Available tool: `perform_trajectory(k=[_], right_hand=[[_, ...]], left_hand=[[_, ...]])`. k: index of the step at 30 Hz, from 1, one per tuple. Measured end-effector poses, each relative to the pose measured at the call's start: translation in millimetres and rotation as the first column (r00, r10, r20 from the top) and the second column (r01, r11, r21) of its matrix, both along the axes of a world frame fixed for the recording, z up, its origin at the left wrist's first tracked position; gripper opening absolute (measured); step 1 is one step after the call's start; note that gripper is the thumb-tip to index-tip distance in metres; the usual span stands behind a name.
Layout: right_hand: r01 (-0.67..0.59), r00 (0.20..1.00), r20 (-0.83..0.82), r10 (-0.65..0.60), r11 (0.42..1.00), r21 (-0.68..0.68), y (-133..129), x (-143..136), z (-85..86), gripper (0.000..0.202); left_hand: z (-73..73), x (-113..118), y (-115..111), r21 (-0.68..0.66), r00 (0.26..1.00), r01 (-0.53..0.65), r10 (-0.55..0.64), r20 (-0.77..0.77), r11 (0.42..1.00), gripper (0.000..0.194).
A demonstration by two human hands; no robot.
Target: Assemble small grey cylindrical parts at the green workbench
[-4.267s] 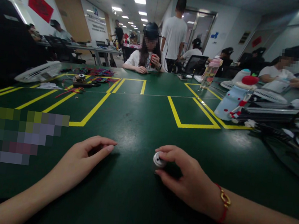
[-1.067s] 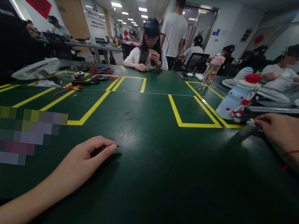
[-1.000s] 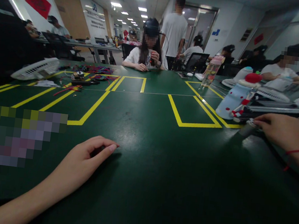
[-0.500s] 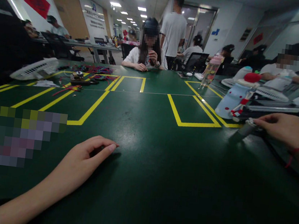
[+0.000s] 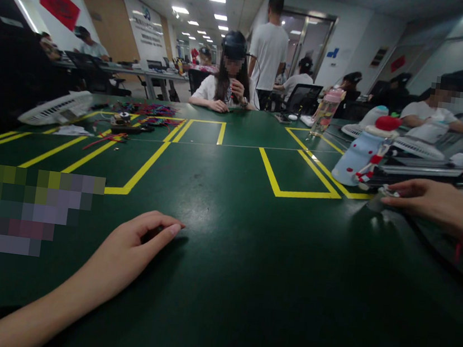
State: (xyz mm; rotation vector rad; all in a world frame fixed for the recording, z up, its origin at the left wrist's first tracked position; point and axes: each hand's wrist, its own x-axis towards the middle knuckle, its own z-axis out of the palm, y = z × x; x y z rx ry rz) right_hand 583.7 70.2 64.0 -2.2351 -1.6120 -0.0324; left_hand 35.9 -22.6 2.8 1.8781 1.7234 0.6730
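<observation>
My right hand [image 5: 430, 203] is at the right side of the green table, its thumb and fingertips closed on the upper end of a small silver metal cylinder [image 5: 376, 202]. The cylinder looks tilted and slightly blurred, and its exact kind is unclear. Just behind it stands a light blue bottle [image 5: 352, 157] with red dots and a red top. My left hand [image 5: 133, 246] rests on the table left of the middle. Its thumb tip meets the loosely curled fingers, and nothing shows between them.
Yellow tape [image 5: 308, 195] marks rectangles on the table [image 5: 218, 284]. Bundled coloured wires [image 5: 148, 110] and a white fan [image 5: 58, 107] lie at the far left. A pink-topped clear bottle [image 5: 327, 111] stands farther back. Across the table sits a person [image 5: 230, 77] wearing a headset.
My right hand has shifted slightly left with the metal cylinder, which now shows shorter and a little lower. My left hand has stayed in place. The view has tipped very slightly.
</observation>
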Motion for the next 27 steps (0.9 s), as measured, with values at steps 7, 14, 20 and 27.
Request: perform_trajectory(k=[7,14,20,27], right_hand=[[-0.224,0.947,-0.215,0.239,0.970,0.093,-16,-87,-5.9,0.044],[-0.810,0.358,-0.375,0.855,0.484,0.331,-91,-229,-42.6,0.029],[-0.800,0.294,-0.539,0.789,0.512,0.313,-102,-244,-67.6,0.053],[-0.769,0.343,-0.622,0.704,0.591,0.244,-98,-243,-78.4,0.063]], left_hand=[[-1.8,1,3,-0.021,1.000,-0.009,0.009,-0.007,1.000,0.042],[-5.6,-3,3,-0.029,1.000,-0.001,0.001,0.005,1.000,0.041],[-3.7,5,-1,0.026,1.000,0.023,-0.024,0.002,0.999,0.036],[22.0,76,-11,0.142,0.930,0.312,-0.333,0.158,0.939,0.020]])
